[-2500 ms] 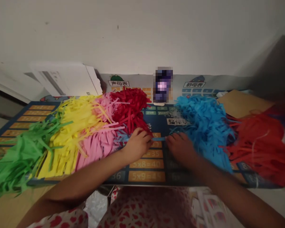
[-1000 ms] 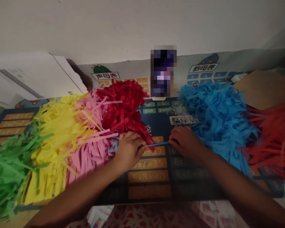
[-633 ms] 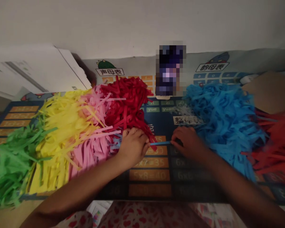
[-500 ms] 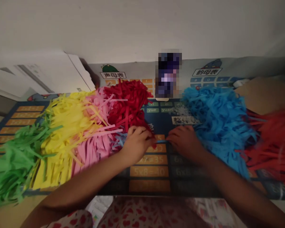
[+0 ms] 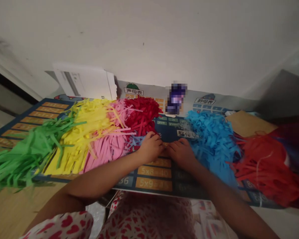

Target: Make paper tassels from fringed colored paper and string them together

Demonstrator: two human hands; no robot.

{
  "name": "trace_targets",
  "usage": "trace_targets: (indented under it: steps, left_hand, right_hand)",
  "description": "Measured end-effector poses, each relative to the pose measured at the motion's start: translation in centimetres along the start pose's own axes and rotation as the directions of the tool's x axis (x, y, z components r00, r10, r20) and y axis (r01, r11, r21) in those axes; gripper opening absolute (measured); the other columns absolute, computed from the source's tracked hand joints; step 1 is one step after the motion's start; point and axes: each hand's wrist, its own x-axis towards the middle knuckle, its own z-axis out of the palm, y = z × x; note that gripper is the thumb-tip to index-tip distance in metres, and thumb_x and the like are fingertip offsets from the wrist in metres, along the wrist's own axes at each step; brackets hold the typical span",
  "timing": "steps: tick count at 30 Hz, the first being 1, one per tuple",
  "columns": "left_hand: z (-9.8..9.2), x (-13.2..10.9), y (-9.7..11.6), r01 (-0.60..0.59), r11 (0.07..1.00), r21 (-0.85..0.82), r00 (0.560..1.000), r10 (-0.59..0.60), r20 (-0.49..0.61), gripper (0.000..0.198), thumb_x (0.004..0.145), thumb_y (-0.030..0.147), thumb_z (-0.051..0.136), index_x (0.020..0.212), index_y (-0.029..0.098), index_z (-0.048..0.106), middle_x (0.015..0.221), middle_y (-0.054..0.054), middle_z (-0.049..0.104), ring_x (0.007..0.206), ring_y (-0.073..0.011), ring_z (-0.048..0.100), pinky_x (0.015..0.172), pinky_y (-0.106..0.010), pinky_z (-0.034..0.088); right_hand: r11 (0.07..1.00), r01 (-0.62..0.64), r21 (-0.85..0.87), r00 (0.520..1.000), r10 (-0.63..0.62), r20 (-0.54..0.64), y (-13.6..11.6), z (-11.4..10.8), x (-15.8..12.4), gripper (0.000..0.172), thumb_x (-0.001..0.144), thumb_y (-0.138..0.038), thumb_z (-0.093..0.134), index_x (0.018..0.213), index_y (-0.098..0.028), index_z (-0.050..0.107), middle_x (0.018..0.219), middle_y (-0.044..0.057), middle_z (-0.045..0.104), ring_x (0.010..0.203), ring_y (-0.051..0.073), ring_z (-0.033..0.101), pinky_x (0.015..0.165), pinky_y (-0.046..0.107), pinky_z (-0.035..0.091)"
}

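My left hand [image 5: 151, 147] and my right hand [image 5: 180, 152] meet over the middle of the table, fingertips pinched and almost touching. The blue paper strip seen between them a moment ago is hidden by the fingers now. Left of my left hand lie fringed paper bundles: dark red [image 5: 143, 114], pink [image 5: 107, 146], yellow [image 5: 86, 126] and green [image 5: 37, 149]. A few light blue strips [image 5: 136, 141] stick out beside that hand. The blue fringed bundle [image 5: 211, 139] lies close to my right hand, with a red one [image 5: 264, 166] farther right.
A printed mat [image 5: 153, 184] with sums covers the table. A phone [image 5: 176, 99], blurred out, leans at the back against the wall. White card [image 5: 87, 83] stands at back left. Brown paper [image 5: 249, 122] lies at back right, near a dark object [image 5: 296, 136].
My hands have come closer together, closing the gap where the blue strip showed. The camera view has tilted and shifted, showing more wall.
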Motion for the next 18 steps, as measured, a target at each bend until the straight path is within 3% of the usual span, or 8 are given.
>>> trace_targets:
  steps: [3, 5, 8, 10, 12, 14, 18]
  left_hand:
    - [-0.9, -0.3, 0.0, -0.059, 0.996, 0.069, 0.997, 0.062, -0.050, 0.020, 0.091, 0.020, 0.051, 0.075, 0.022, 0.065, 0.073, 0.001, 0.064, 0.083, -0.0175, 0.056, 0.094, -0.044, 0.032]
    - [-1.8, -0.6, 0.1, -0.036, 0.996, 0.079, 0.986, 0.048, -0.159, 0.021, 0.092, 0.024, 0.051, 0.079, 0.022, 0.067, 0.073, 0.000, 0.068, 0.076, -0.0172, 0.058, 0.093, -0.046, 0.032]
    - [-3.4, -1.2, 0.5, 0.012, 1.000, -0.023, 0.909, -0.021, -0.416, 0.020, 0.092, 0.027, 0.054, 0.082, 0.022, 0.070, 0.074, 0.000, 0.074, 0.067, -0.0141, 0.063, 0.090, -0.042, 0.034]
    - [-4.3, -1.5, 0.8, 0.031, 0.993, -0.116, 0.854, -0.087, -0.512, 0.018, 0.091, 0.026, 0.057, 0.083, 0.022, 0.071, 0.076, 0.001, 0.076, 0.068, -0.0134, 0.066, 0.090, -0.039, 0.036]
    - [-4.8, -2.0, 0.7, 0.039, 0.984, -0.173, 0.837, -0.127, -0.532, 0.017, 0.091, 0.024, 0.057, 0.084, 0.022, 0.072, 0.079, 0.001, 0.077, 0.071, -0.0142, 0.069, 0.092, -0.038, 0.037]
    - [-4.9, -2.3, 0.4, 0.036, 0.979, -0.200, 0.848, -0.136, -0.512, 0.019, 0.092, 0.023, 0.055, 0.090, 0.023, 0.073, 0.083, 0.000, 0.077, 0.076, -0.0156, 0.069, 0.095, -0.039, 0.037]
    - [-4.6, -2.7, -0.5, 0.040, 0.950, -0.310, 0.866, -0.188, -0.464, 0.021, 0.092, 0.024, 0.053, 0.096, 0.025, 0.074, 0.089, -0.002, 0.077, 0.081, -0.0179, 0.070, 0.094, -0.040, 0.041]
  right_hand:
    - [0.999, -0.028, -0.028, 0.995, 0.026, -0.095, -0.8, -1.5, 0.5, 0.021, 0.096, -0.012, 0.047, 0.085, -0.016, 0.065, 0.075, 0.003, 0.064, 0.069, 0.016, 0.051, 0.079, 0.037, 0.030]
    - [0.997, -0.072, -0.037, 0.979, 0.063, -0.196, -1.5, -2.6, 1.2, 0.018, 0.097, -0.014, 0.048, 0.089, -0.015, 0.064, 0.077, 0.003, 0.065, 0.070, 0.015, 0.053, 0.077, 0.035, 0.032]
    - [0.987, -0.163, 0.001, 0.918, 0.151, -0.367, -3.1, -3.9, 2.8, 0.013, 0.097, -0.016, 0.051, 0.097, -0.014, 0.063, 0.085, 0.004, 0.068, 0.077, 0.015, 0.058, 0.080, 0.034, 0.035]
    - [0.974, -0.218, 0.067, 0.865, 0.224, -0.450, -4.2, -4.5, 4.1, 0.013, 0.097, -0.016, 0.051, 0.097, -0.015, 0.063, 0.085, 0.005, 0.069, 0.079, 0.015, 0.060, 0.079, 0.033, 0.037]
    - [0.953, -0.262, 0.150, 0.810, 0.302, -0.503, -5.4, -4.6, 5.3, 0.015, 0.097, -0.017, 0.050, 0.093, -0.015, 0.064, 0.082, 0.005, 0.068, 0.078, 0.015, 0.061, 0.076, 0.032, 0.039]
    - [0.928, -0.295, 0.229, 0.771, 0.373, -0.516, -6.5, -4.5, 6.1, 0.017, 0.095, -0.016, 0.049, 0.092, -0.015, 0.066, 0.082, 0.006, 0.068, 0.077, 0.016, 0.061, 0.072, 0.031, 0.041]
    - [0.869, -0.318, 0.379, 0.753, 0.474, -0.455, -7.2, -4.4, 6.5, 0.021, 0.093, -0.016, 0.048, 0.093, -0.015, 0.069, 0.084, 0.008, 0.068, 0.076, 0.018, 0.062, 0.068, 0.029, 0.046]
